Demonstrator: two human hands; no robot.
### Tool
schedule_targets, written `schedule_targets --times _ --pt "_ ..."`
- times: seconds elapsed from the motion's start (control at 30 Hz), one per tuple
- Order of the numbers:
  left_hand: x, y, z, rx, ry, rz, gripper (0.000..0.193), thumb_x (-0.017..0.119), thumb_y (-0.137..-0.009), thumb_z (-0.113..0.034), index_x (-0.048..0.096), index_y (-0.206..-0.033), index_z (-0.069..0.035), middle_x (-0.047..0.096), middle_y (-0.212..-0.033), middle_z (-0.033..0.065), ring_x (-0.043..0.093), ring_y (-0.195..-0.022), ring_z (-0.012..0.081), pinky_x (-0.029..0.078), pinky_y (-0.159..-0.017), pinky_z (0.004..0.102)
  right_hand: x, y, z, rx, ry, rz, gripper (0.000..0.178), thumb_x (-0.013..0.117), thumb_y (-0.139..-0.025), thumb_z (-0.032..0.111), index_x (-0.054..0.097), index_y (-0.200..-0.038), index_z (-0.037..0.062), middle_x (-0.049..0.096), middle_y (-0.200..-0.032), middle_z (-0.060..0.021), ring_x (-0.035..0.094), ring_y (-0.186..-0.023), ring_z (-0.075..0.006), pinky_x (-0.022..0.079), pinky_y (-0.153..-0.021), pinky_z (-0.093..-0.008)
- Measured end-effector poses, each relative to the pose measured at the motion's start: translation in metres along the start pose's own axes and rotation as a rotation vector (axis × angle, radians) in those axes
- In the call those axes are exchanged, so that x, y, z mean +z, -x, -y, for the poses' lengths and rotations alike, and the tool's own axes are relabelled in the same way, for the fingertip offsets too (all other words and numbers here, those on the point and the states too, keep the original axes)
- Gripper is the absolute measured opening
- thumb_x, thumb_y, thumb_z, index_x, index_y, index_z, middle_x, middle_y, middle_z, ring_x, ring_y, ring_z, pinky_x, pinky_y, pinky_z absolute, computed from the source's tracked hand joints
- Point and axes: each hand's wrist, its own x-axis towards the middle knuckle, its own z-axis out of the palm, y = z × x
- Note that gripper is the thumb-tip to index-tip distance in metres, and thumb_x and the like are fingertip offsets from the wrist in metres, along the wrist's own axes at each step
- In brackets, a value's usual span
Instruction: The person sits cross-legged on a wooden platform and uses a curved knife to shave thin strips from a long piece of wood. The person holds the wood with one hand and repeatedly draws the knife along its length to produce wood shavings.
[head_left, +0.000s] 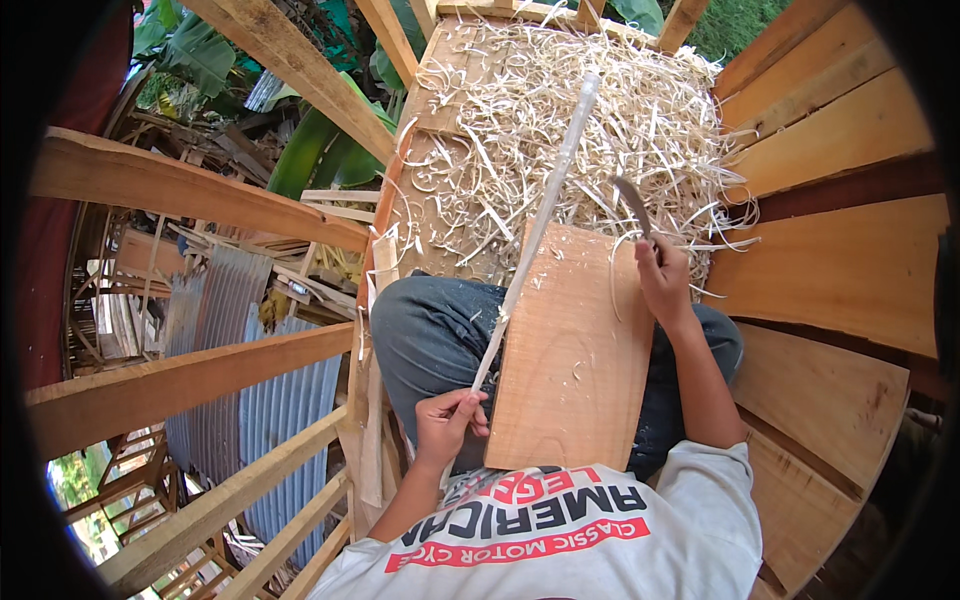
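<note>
A wooden board lies across my lap. My left hand is closed on the near end of a long pale strip, perhaps split bamboo or cane. The strip runs away from me along the board's left edge, and its far end is over the pile of shavings. Above the board's right edge, my right hand is wrapped round the handle of a knife with a curved dark blade pointing away. One thin curled shaving hangs beside the knife hand. The blade is apart from the strip.
Curly pale shavings cover much of the wooden floor ahead. Wooden rails stand on the left, with corrugated sheets and scrap wood beyond and below. Plank walling closes in the right side.
</note>
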Motion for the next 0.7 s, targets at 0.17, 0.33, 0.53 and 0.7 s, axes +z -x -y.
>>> schedule_targets --times 0.17,0.33,0.53,0.7 --pt "-0.003 0.001 -0.004 -0.017 0.038 0.014 0.020 0.059 -0.089 -0.014 0.066 -0.092 0.005 0.061 -0.063 0.0077 0.058 -0.050 0.0107 0.048 -0.046 0.0205 0.005 0.030 0.036 -0.178 0.175 0.132 0.029 0.064 -0.085 0.028 0.057 -0.076 0.0009 0.046 -0.049 -0.0087 0.046 -0.043 -0.0180 0.035 -0.043 -0.0296" --pt "0.000 0.003 -0.003 0.001 -0.031 -0.033 0.020 0.059 -0.089 -0.014 0.066 -0.092 0.005 0.059 -0.061 0.0051 0.049 -0.045 0.0063 0.038 -0.041 0.0181 0.023 0.040 0.070 -0.355 0.302 0.254 0.031 0.067 -0.081 0.031 0.054 -0.070 0.0046 0.055 -0.053 -0.0103 0.057 -0.046 -0.0252 0.042 -0.044 -0.0330" --pt "0.010 0.004 0.006 0.108 -0.056 -0.110 0.018 0.059 -0.089 -0.012 0.067 -0.094 0.004 0.054 -0.059 0.0007 0.045 -0.048 0.0032 0.033 -0.042 0.0175 0.037 0.011 0.068 -0.268 0.581 0.184 0.046 0.059 -0.085 0.045 0.055 -0.063 0.0045 0.054 -0.050 -0.0118 0.056 -0.045 -0.0283 0.044 -0.046 -0.0375" --pt "0.008 0.003 0.009 0.102 -0.098 -0.117 0.018 0.059 -0.090 -0.011 0.066 -0.094 0.005 0.052 -0.059 -0.0008 0.044 -0.050 0.0028 0.033 -0.043 0.0179 0.031 -0.022 0.059 -0.273 0.690 0.098 0.052 0.058 -0.083 0.051 0.054 -0.058 0.0053 0.053 -0.049 -0.0107 0.055 -0.044 -0.0258 0.045 -0.046 -0.0367"
